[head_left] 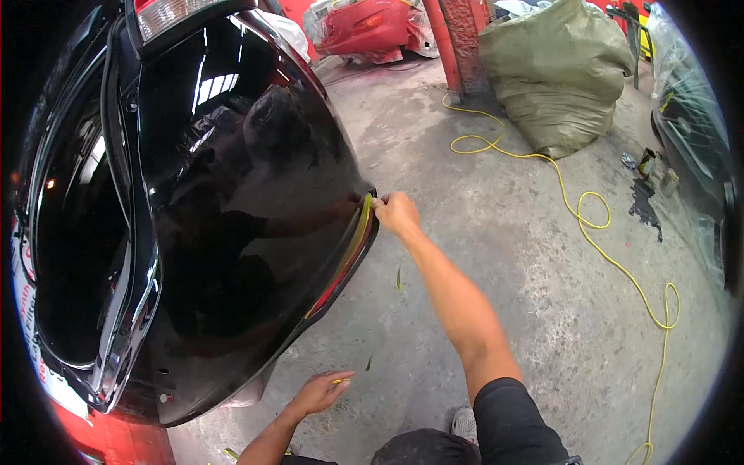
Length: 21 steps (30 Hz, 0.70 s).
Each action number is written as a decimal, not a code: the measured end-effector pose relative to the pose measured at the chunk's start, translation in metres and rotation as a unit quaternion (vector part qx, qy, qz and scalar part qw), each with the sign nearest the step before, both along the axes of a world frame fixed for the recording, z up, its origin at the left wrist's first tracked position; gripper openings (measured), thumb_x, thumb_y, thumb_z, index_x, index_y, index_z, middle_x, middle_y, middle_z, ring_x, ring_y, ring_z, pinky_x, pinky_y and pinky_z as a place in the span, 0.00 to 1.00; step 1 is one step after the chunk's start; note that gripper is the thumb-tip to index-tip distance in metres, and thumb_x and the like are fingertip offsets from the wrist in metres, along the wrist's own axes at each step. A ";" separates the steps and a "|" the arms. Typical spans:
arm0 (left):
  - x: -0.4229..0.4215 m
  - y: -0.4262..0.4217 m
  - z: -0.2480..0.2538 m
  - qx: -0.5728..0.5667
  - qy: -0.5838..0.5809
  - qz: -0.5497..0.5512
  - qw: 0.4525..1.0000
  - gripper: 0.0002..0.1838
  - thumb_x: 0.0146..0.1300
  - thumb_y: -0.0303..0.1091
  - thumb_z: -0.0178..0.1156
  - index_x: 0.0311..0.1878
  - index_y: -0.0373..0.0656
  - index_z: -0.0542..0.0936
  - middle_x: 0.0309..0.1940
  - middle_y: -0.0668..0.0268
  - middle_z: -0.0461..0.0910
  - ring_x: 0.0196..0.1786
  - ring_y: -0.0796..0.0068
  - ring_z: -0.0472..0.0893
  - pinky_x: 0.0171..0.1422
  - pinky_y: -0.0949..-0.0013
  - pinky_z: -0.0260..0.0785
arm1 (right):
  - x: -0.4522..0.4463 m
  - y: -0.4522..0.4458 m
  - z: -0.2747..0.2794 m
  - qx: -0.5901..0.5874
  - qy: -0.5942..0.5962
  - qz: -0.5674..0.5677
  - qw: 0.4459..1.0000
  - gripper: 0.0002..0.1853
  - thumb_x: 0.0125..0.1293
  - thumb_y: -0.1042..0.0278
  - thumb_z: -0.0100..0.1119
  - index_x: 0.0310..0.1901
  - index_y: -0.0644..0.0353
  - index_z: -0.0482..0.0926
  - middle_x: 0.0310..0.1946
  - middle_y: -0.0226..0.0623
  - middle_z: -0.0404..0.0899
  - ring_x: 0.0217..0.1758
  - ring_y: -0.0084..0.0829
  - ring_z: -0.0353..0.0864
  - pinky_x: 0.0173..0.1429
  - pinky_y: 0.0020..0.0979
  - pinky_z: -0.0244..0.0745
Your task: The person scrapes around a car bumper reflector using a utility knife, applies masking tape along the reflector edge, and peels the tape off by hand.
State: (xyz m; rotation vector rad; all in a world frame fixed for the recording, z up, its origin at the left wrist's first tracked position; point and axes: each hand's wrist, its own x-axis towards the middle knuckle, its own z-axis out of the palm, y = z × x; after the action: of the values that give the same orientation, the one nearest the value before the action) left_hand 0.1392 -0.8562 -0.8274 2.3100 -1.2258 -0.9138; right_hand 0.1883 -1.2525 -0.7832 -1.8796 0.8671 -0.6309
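A glossy black car body panel [232, 194] fills the left side, with a red reflector strip [335, 283] along its lower right edge. Yellow-green tape [363, 221] runs over the upper part of that strip. At the tape's top end my right hand [397, 212] pinches with thumb and finger, touching the panel's corner. My left hand [322, 393] is lower down, away from the panel, with a small yellow object [338, 381] between its fingers; what it is cannot be made out.
A yellow hose [570, 205] loops across the concrete floor [434, 349] on the right. A large greenish sack [554, 77] leans by a red post [457, 46]. Plastic-wrapped parts [697, 132] stand at far right; a red bumper [364, 31] is behind.
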 end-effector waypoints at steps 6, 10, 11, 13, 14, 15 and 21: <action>0.001 0.002 0.002 -0.007 0.020 0.005 1.000 0.20 0.73 0.43 0.54 0.63 0.47 0.77 0.56 0.51 0.80 0.59 0.50 0.78 0.63 0.59 0.70 | 0.011 0.027 -0.028 -0.011 -0.157 -0.085 0.984 0.16 0.64 0.53 0.60 0.40 0.57 0.87 0.32 0.50 0.84 0.37 0.48 0.85 0.43 0.43 0.77; -0.002 0.001 0.011 0.004 0.035 0.028 0.999 0.20 0.73 0.43 0.54 0.63 0.48 0.77 0.57 0.51 0.79 0.60 0.50 0.78 0.64 0.58 0.69 | 0.010 0.049 -0.025 -0.054 -0.173 -0.158 0.971 0.14 0.67 0.57 0.57 0.39 0.59 0.85 0.30 0.52 0.82 0.35 0.56 0.82 0.41 0.48 0.75; 0.000 0.002 0.011 0.004 0.035 0.029 0.999 0.20 0.73 0.43 0.54 0.63 0.48 0.77 0.57 0.51 0.79 0.60 0.50 0.78 0.64 0.58 0.69 | 0.009 0.051 -0.022 -0.053 -0.173 -0.157 0.971 0.14 0.67 0.57 0.57 0.39 0.59 0.85 0.30 0.52 0.82 0.35 0.56 0.82 0.41 0.48 0.75; 0.002 0.003 0.009 -0.004 0.012 0.012 1.000 0.20 0.73 0.44 0.54 0.63 0.49 0.77 0.58 0.51 0.79 0.61 0.50 0.77 0.65 0.59 0.69 | 0.008 0.051 -0.024 -0.081 -0.145 -0.144 0.976 0.14 0.69 0.58 0.56 0.35 0.61 0.81 0.27 0.51 0.81 0.32 0.57 0.81 0.37 0.50 0.74; 0.003 0.003 0.008 -0.004 0.016 0.012 1.000 0.20 0.73 0.44 0.54 0.63 0.49 0.77 0.58 0.51 0.79 0.61 0.50 0.77 0.65 0.59 0.69 | 0.010 0.049 -0.030 -0.081 -0.142 -0.144 0.976 0.14 0.69 0.58 0.56 0.35 0.61 0.81 0.27 0.51 0.81 0.32 0.57 0.81 0.37 0.50 0.74; 0.004 0.001 0.009 -0.001 0.024 0.017 1.000 0.20 0.73 0.44 0.54 0.63 0.48 0.77 0.58 0.51 0.79 0.61 0.50 0.77 0.65 0.59 0.68 | 0.012 0.047 -0.036 -0.161 -0.163 -0.146 0.962 0.12 0.68 0.60 0.57 0.33 0.60 0.80 0.26 0.48 0.81 0.30 0.55 0.81 0.34 0.49 0.74; 0.010 -0.002 0.003 -0.014 0.031 0.022 0.999 0.19 0.73 0.42 0.55 0.63 0.50 0.78 0.57 0.54 0.80 0.59 0.57 0.79 0.62 0.61 0.72 | 0.009 0.032 -0.051 -0.347 -0.212 -0.110 0.907 0.03 0.63 0.68 0.61 0.34 0.56 0.78 0.23 0.42 0.80 0.25 0.48 0.80 0.29 0.44 0.73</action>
State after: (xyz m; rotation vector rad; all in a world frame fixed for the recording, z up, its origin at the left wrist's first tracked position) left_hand 0.1495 -0.8578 -0.8240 2.2599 -1.1504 -0.9403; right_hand 0.1973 -1.2204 -0.8341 -2.1300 0.6024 -1.5896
